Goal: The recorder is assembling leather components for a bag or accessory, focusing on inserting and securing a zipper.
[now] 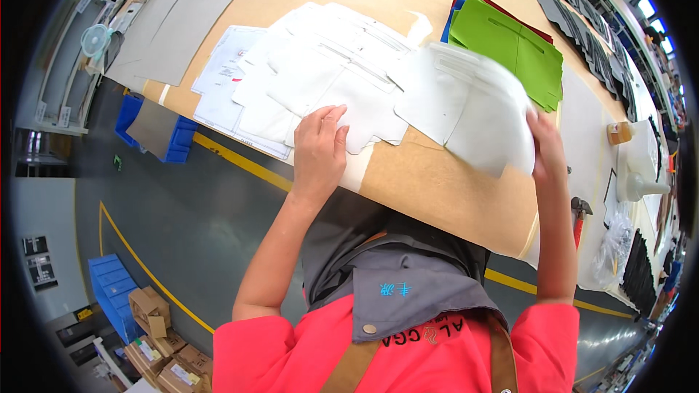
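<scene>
White die-cut sheets [291,80] with slots and a centre line lie fanned in overlapping layers on the brown worktable. My left hand [320,142] rests on their near edge, its fingers lying loosely over the top sheet. At the right, my right hand [547,147] grips the outer edge of a white cut piece [484,113], which is lifted, curved and blurred by motion. The left end of that piece reaches the fanned sheets. Just behind it sits a stack of green cut pieces [510,47], with blue and red ones showing underneath.
A printed paper pattern [226,65] lies left of the sheets. Grey sheet material [196,11] covers the far left, and dark strips [582,44] line the far right. A hammer [580,211], a white bottle [641,185] and a small jar [619,133] stand or lie to the right.
</scene>
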Demonstrator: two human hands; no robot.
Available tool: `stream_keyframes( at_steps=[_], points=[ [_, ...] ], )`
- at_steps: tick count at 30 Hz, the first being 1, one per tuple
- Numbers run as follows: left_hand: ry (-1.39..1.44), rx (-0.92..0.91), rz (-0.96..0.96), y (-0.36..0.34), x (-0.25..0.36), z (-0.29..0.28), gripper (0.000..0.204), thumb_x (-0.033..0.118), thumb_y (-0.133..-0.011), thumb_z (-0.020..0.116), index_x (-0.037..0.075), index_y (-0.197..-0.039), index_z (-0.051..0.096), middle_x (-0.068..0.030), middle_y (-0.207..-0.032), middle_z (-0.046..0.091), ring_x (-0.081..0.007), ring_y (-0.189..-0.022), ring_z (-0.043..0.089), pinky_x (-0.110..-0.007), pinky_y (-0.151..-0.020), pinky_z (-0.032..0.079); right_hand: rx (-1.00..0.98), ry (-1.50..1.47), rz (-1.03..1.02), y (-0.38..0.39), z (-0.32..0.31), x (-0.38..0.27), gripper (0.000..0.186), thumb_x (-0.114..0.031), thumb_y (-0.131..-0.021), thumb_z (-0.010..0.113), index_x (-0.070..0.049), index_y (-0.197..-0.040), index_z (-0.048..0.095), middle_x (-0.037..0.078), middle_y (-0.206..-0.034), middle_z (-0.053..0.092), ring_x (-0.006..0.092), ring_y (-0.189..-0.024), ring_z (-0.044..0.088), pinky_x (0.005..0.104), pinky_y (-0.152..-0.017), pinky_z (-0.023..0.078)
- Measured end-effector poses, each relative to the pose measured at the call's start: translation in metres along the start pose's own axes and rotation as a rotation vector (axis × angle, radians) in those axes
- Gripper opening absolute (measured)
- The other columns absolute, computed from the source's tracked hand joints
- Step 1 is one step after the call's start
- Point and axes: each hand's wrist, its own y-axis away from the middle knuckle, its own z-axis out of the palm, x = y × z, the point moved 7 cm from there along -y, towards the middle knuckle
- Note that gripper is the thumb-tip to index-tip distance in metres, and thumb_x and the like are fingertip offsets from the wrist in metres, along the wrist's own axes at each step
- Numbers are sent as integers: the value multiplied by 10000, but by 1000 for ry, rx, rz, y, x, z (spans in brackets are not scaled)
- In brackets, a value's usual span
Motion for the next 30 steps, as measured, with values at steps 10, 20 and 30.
stream_keyframes(
  at_steps=[10, 20, 30],
  points=[
    [172, -267, 428, 12, 109, 67, 395, 240, -895, 754, 86, -1247, 661, -116, -1291, 606, -328, -1228, 555, -452, -1064, 440, 83, 457, 285, 112, -78, 28, 325, -239, -1014, 645, -14, -1247, 631, 3, -964, 680, 69, -863, 624, 194, -723, 492],
    [240, -387, 452, 19, 127, 82, 478, 256, -854, 782, 76, -1268, 625, -101, -1239, 596, -317, -1205, 549, -434, -1052, 448, -227, 1026, -2, 54, 34, 12, 251, -219, -953, 701, 17, -1038, 684, 51, -862, 695, 126, -808, 642, 288, -748, 508],
    [52, -361, 434, 9, 123, 91, 526, 245, -883, 754, 64, -1350, 597, -88, -1282, 584, -281, -1174, 555, -414, -974, 441, -220, 999, -181, 47, 65, 21, 232, -207, -903, 714, 0, -1003, 684, 162, -928, 705, 307, -861, 677, 396, -768, 529]
  ],
)
